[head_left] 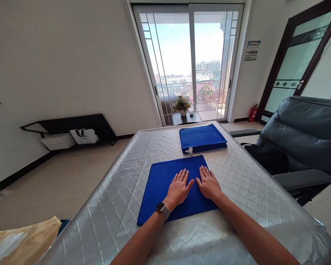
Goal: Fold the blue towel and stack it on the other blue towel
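A blue towel (158,184) lies folded flat on the silver quilted table cover (121,191) in front of me. My left hand (179,188), with a watch on the wrist, rests palm down on the towel's middle. Beside it my right hand (209,183) lies flat on the towel's right part, thumbs almost touching. Both hands have fingers spread and hold nothing. Farther back a stack of folded blue towels (202,138) sits near the table's far edge.
A dark grey armchair (306,136) stands close to the table's right side. A yellow cloth (22,241) lies at the lower left. Beyond the table are a small table with a potted plant (181,105) and glass balcony doors (190,59). A red fire extinguisher (253,112) stands by the wall.
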{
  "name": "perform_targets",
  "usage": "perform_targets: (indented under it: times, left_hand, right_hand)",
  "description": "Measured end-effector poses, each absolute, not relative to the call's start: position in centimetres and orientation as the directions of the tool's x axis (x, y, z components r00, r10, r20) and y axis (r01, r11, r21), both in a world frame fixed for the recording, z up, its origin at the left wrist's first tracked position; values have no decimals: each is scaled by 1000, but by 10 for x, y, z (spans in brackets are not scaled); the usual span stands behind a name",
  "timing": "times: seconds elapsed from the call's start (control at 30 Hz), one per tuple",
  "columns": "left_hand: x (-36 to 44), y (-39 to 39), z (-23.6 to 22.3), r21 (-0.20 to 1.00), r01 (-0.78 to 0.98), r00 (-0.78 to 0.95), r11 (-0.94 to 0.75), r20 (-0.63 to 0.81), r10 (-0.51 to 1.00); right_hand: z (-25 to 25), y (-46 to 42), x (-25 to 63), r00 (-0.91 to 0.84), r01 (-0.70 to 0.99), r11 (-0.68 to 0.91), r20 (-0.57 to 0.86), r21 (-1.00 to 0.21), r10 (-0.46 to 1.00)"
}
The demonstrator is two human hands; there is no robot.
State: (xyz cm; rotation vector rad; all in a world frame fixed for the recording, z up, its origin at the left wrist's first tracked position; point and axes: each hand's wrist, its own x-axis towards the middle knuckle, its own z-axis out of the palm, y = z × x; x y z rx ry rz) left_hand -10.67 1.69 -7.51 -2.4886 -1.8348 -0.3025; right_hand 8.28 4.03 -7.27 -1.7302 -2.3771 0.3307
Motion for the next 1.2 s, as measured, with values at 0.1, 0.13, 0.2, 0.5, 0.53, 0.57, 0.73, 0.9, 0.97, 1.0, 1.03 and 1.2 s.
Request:
perform_targets:
  times: [0.1, 0.13, 0.2, 0.5, 0.53, 0.57, 0.73, 0.9, 0.97, 1.0, 1.03, 1.2]
  left_hand:
    - [-164, -3, -82, 51, 977, 197, -207, 159, 968]
    - [-183, -11, -84, 41, 984, 162, -171, 159, 974]
    - [-216, -25, -90, 28, 994, 102, -108, 166, 981]
    - [-243, -45, -103, 43, 999, 19, -29, 232, 973]
    - [-242, -45, -103, 42, 998, 29, -40, 244, 969]
    - [-242, -45, -103, 41, 998, 38, -50, 254, 966]
    - [-243, -47, -96, 1, 1000, 29, -30, 222, 975]
    - [-209, -38, -67, -58, 998, 31, -19, 213, 977]
    - [-173, -33, -58, -30, 992, 123, -119, 224, 967]
    - [-151, -31, -56, -8, 979, 200, -203, 228, 953]
    - [-128, -30, -56, 16, 954, 287, -299, 231, 930]
    - [-58, -28, -66, 104, 854, 475, -509, 243, 846]
  right_hand:
    - [-71, 39, 82, -302, 910, 290, 6, -295, 953]
    - [-71, 39, 82, -303, 910, 291, 3, -295, 953]
    - [-72, 39, 82, -303, 911, 292, 8, -292, 953]
    - [-59, 26, 83, -299, 932, 291, -3, -217, 954]
    - [-57, 19, 86, -312, 931, 302, -15, -206, 950]
    - [-57, 11, 90, -330, 927, 318, -29, -200, 943]
    - [-67, -31, 110, -367, 905, 344, -48, -250, 929]
    - [-74, -41, 112, -346, 902, 335, 7, -272, 938]
    - [-74, -40, 111, -347, 903, 337, 9, -266, 938]
    - [-74, -40, 111, -349, 904, 339, 9, -261, 937]
    - [-74, -39, 111, -351, 905, 341, 9, -255, 936]
    - [-73, -40, 112, -358, 901, 349, 14, -256, 934]
